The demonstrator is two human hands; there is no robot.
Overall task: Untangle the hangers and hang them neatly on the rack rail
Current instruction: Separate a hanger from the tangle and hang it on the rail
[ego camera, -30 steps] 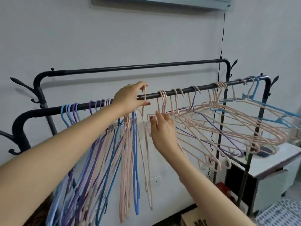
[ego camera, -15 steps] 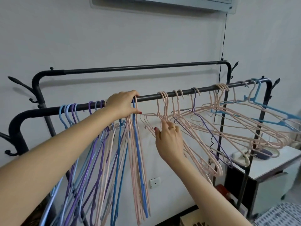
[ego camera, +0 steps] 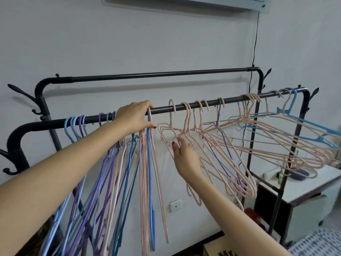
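A black rack rail (ego camera: 195, 105) runs across the view. On its left half hang several sorted hangers (ego camera: 114, 182), blue, purple and pink, pointing straight down. My left hand (ego camera: 134, 117) rests on the rail and pinches the necks of a blue and a pink hanger (ego camera: 149, 163) at the right end of that group. To the right, a tangled bunch of pink hangers (ego camera: 230, 145) with one purple and some blue ones fans out sideways. My right hand (ego camera: 186, 157) grips the shoulder of the leftmost pink hanger (ego camera: 172, 117), whose hook sits lifted above the rail.
A second, higher black rail (ego camera: 158, 74) runs behind, close to the white wall. A white cabinet (ego camera: 313, 185) stands lower right under the tangled hangers. A cardboard box (ego camera: 217, 246) sits on the floor below. A black cable (ego camera: 253, 52) hangs down the wall.
My left hand slid left along the rail, pushing the pink and blue hangers against the sorted group. My right hand shifted onto the leftmost tangled pink hanger and raised its hook.
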